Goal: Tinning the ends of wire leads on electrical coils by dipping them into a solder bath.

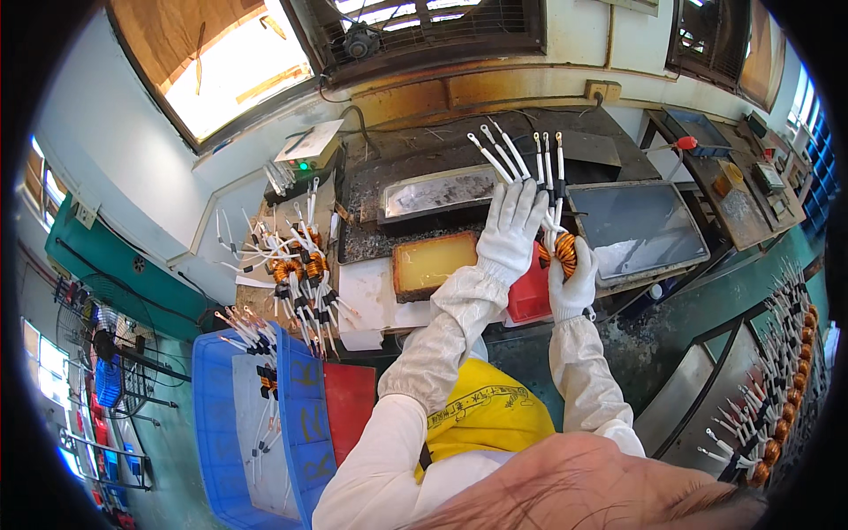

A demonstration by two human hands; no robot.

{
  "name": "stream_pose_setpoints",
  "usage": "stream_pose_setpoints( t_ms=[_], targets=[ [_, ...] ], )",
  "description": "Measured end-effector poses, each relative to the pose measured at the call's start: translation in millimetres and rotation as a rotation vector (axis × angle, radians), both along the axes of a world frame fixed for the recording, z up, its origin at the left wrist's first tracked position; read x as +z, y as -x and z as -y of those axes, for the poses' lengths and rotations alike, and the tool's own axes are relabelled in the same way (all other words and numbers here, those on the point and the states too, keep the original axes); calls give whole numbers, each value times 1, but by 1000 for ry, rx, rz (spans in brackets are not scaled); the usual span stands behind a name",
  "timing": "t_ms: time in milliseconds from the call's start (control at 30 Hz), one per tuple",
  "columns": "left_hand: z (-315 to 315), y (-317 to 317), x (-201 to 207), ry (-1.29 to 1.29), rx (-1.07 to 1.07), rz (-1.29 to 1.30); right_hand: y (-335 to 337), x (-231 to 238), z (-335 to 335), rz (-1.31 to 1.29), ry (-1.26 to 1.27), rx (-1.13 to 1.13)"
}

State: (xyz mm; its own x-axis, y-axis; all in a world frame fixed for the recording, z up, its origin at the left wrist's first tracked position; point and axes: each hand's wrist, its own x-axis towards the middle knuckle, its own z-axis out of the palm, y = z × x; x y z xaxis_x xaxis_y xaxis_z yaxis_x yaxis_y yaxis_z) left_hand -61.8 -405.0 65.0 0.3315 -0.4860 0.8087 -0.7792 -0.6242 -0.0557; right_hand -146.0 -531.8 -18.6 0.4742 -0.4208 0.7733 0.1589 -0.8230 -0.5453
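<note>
While both gloved hands are working over the bench, I am holding a copper-wound ring coil (563,253) in the right hand (572,287), whose fingers are closing around the coil's rim. The left hand (512,228) is lying flat and spread, fingers fanned toward twelve o'clock, and is combing the coil's white-sleeved leads (521,159) into a splayed row. The coil itself is sitting just at three o'clock of the left palm, at the near edge of the dark metal tray (638,228).

I am judging the step in hand to be lead straightening. Any further move is calling for the leads to be kept parallel and apart, since several are crossing near the coil.

Around the hands, a shallow pan of amber liquid (433,262) is resting at nine o'clock of the left wrist, and a long silvery trough (437,192) is lying at ten o'clock. A red block (530,296) is sitting between the two wrists. A heap of finished coils (296,269) is piling up farther toward nine o'clock, above a blue crate (221,415) at seven o'clock. A rack of coils (777,389) is lining the bench at four o'clock. The silvery trough and the dark tray are standing closest to the lead tips, so I am judging that a careless sweep could brush them.
</note>
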Motion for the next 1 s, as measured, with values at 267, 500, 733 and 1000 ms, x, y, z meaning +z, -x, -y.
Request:
stream_pose_setpoints(
  t_ms=[267,500,733,1000],
  targets=[
    [21,2,3,-155,-2,137,-4,-1,0,72,22,10],
    [20,8,-22,-450,383,269,0,1,-2,30,7,41],
    [0,70,-63,72,43,-211,-5,-10,3,55,-65,83],
    [-12,94,-111,-83,68,-387,-5,-10,1,25,-28,72]
  ],
)
